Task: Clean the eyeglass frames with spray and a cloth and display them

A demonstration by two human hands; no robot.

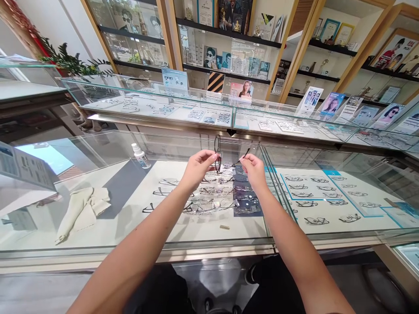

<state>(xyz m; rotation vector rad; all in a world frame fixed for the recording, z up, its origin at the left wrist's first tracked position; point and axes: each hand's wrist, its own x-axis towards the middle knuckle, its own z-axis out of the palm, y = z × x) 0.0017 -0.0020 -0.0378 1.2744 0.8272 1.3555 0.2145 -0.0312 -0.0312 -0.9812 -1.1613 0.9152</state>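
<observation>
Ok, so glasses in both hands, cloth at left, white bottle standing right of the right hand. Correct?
Not quite: the bottle stands left of the left hand, not right of the right hand; the head view shows it. Glasses in both hands and cloth at left: correct.

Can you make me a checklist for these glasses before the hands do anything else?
1. Left hand gripping the front of the glasses: ok, fingers on the rim.
2. Right hand holding a glasses arm: ok, pinched near its tip.
3. Spray bottle standing up: ok, upright on the glass counter.
4. Cloth in a hand: not ok, it lies crumpled on the counter.
5. Lenses free of smudges: cannot tell, too small to see.
</observation>
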